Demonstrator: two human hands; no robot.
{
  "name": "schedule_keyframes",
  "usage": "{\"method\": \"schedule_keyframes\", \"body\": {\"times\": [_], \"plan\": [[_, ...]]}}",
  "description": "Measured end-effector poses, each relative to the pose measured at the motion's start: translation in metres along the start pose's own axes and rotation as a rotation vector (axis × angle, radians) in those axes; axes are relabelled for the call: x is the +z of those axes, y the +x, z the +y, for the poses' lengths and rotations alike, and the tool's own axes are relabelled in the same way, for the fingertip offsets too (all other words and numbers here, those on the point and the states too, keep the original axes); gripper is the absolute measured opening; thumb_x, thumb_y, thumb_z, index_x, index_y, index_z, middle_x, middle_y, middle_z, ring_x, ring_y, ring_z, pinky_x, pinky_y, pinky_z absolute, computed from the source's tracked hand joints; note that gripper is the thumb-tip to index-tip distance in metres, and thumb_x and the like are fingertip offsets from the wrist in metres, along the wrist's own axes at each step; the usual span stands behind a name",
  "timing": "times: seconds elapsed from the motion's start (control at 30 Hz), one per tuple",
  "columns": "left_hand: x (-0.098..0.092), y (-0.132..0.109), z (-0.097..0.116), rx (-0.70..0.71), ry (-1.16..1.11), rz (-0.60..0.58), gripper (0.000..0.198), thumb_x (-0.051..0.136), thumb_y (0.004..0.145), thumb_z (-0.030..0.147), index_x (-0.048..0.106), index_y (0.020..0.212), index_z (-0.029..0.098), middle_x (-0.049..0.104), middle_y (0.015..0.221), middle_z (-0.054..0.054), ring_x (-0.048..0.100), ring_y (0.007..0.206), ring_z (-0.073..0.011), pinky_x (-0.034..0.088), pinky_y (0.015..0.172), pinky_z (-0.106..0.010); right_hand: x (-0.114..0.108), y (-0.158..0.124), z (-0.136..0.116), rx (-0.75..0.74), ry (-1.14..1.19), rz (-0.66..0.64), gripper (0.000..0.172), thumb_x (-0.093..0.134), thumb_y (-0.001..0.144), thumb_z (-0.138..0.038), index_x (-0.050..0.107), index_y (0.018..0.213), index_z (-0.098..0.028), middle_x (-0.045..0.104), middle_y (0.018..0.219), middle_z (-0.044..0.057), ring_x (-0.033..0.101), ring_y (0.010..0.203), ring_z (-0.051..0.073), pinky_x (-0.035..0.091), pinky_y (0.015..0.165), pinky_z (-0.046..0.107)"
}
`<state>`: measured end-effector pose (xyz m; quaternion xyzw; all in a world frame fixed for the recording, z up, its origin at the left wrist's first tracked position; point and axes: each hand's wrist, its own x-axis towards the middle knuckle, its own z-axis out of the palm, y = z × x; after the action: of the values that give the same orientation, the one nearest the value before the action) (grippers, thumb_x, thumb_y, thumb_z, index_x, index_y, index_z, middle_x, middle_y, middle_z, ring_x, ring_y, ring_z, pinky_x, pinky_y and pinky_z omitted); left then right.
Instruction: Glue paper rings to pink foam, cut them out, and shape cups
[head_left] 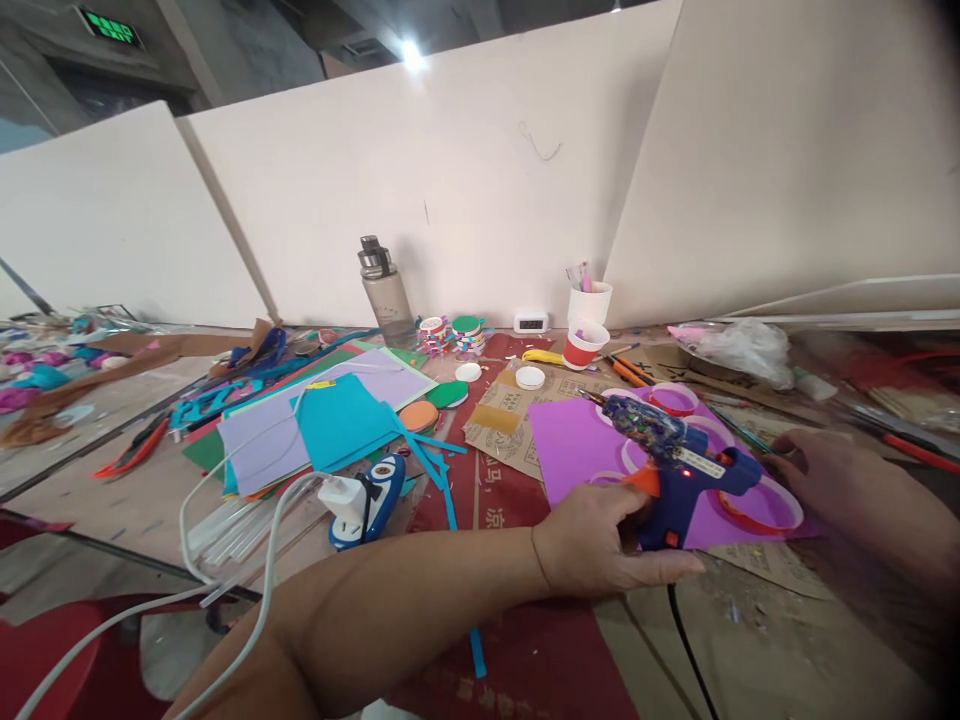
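Note:
My left hand [600, 545] reaches in from the lower left, its fingers wrapped round the body of a blue hot glue gun [686, 490] with an orange trigger. The nozzle of the gun points up and to the left, and a small red light shows on its side. Beneath it lies a sheet of purple paper [562, 455], carrying several paper rings with white insides, among them a red-edged ring [761, 505]. Beside the right edge of that sheet is my right hand [840, 490], smeared by motion; its fingers are unclear.
Coloured sheets [345, 420] are stacked at the left, near a power strip [371, 500] with a white cable. Farther back stand a water bottle [386, 295], a small clock [531, 321] and a red-and-white paper cup [585, 345]. Cardboard [517, 400] partly covers the table.

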<state>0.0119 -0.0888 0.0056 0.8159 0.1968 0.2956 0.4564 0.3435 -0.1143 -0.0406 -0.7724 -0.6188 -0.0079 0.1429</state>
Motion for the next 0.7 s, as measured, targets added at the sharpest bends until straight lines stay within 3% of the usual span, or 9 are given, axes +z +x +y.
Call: {"method": "schedule_keyframes", "body": {"times": [0.13, 0.3, 0.5, 0.7], "plan": [[-0.002, 0.000, 0.000, 0.067, 0.030, 0.008, 0.038, 0.070, 0.068, 0.044, 0.043, 0.061, 0.018, 0.039, 0.052, 0.006, 0.034, 0.048, -0.0066, 0.025, 0.047, -0.022, -0.020, -0.001, -0.027, 0.076, -0.145, -0.091, 0.018, 0.041, 0.086, -0.032, 0.055, 0.081, -0.021, 0.065, 0.089, 0.015, 0.059, 0.084, 0.029, 0.042, 0.070, 0.039], [-0.005, -0.002, -0.001, 0.033, 0.186, 0.058, 0.038, 0.068, 0.071, 0.044, 0.043, 0.060, 0.018, 0.037, 0.054, 0.005, 0.030, 0.049, -0.0074, 0.023, 0.047, -0.023, -0.036, -0.003, -0.056, 0.203, -0.196, -0.123, 0.022, 0.043, 0.088, -0.030, 0.058, 0.095, -0.015, 0.064, 0.098, 0.015, 0.061, 0.090, 0.026, 0.040, 0.072, 0.034], [-0.010, -0.002, -0.003, 0.010, 0.266, 0.028, 0.031, 0.060, 0.077, 0.045, 0.054, 0.067, 0.016, 0.050, 0.059, 0.001, 0.042, 0.053, -0.0100, 0.032, 0.049, -0.022, -0.040, -0.003, -0.066, 0.252, -0.206, -0.113, 0.020, 0.044, 0.089, -0.028, 0.059, 0.097, -0.016, 0.062, 0.102, 0.013, 0.061, 0.093, 0.022, 0.040, 0.071, 0.030], [-0.013, -0.002, -0.004, 0.024, 0.318, 0.039, 0.030, 0.059, 0.077, 0.045, 0.058, 0.068, 0.016, 0.055, 0.059, -0.001, 0.046, 0.053, -0.0110, 0.037, 0.049, -0.022, -0.049, -0.004, -0.075, 0.253, -0.185, -0.062, 0.020, 0.041, 0.089, -0.024, 0.058, 0.097, -0.015, 0.062, 0.103, 0.013, 0.060, 0.096, 0.023, 0.040, 0.073, 0.030]]}}
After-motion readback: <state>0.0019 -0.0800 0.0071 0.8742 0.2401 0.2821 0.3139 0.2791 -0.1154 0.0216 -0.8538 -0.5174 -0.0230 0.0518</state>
